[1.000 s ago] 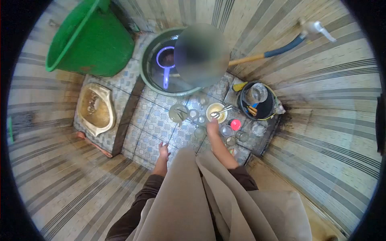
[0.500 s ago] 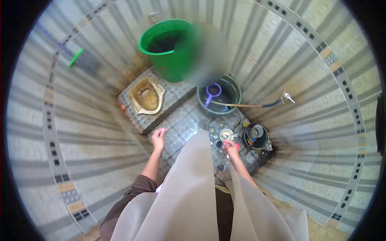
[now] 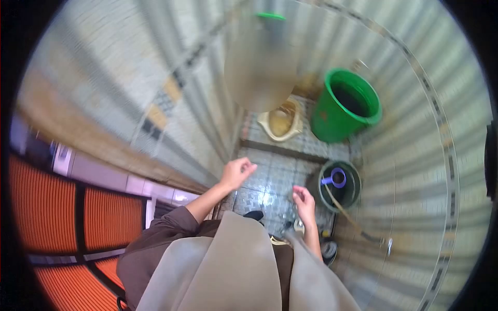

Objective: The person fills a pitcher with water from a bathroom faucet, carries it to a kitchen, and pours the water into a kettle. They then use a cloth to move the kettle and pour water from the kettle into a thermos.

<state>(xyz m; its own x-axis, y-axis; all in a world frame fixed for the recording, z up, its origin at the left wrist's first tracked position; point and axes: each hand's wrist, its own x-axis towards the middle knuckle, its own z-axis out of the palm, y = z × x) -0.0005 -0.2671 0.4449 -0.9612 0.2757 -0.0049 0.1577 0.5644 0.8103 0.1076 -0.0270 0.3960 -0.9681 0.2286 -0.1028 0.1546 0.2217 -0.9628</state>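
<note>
- The left hand (image 3: 237, 172) is raised in mid-air with its fingers curled loosely inward; it holds nothing and touches nothing.
- The right hand (image 3: 304, 200) is also lifted, fingers bent in a loose curl, and it looks empty, though the blur keeps me from being sure about anything small in it.
- Nearest the right hand, just to its right and a little beyond, stands a dark round basin (image 3: 340, 185) on the tiled floor (image 3: 270, 179), with a purple dipper (image 3: 334, 179) lying inside it.
- A hose (image 3: 353, 217) runs from the basin's rim off to the right of the right hand, ending at a tap (image 3: 389, 244) on the wall.
- Farther out beyond the right hand, well apart from it, a green bucket (image 3: 345, 106) stands upright.
- Straight ahead between the two hands, past a dark step, sits a yellowish squat toilet pan (image 3: 281, 123), just beside the bucket.
- Below the right hand, close to the person's loose beige garment (image 3: 233, 269), small dishes show on the floor, too blurred to tell apart.
</note>
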